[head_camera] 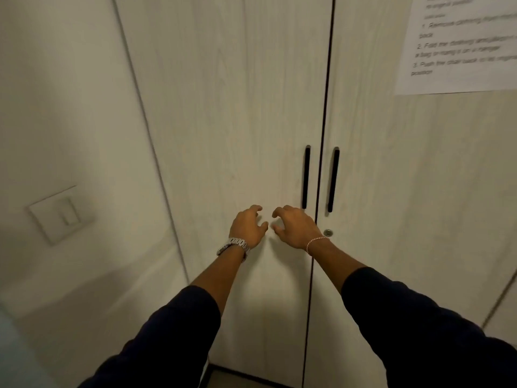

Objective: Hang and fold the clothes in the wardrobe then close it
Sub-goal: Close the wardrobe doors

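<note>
A pale wood-grain wardrobe fills the view, its left door and right door both closed along a dark centre gap. Each door carries a black vertical handle, the left handle and the right handle. My left hand and my right hand hover side by side in front of the left door, just below and left of the handles. Their fingers are loosely curled and hold nothing. A metal watch sits on my left wrist and a thin bracelet on my right. No clothes are visible.
A small round lock sits on the right door beside my right wrist. A printed instruction sheet is stuck on the right door, top right. A wall switch plate is on the wall at left.
</note>
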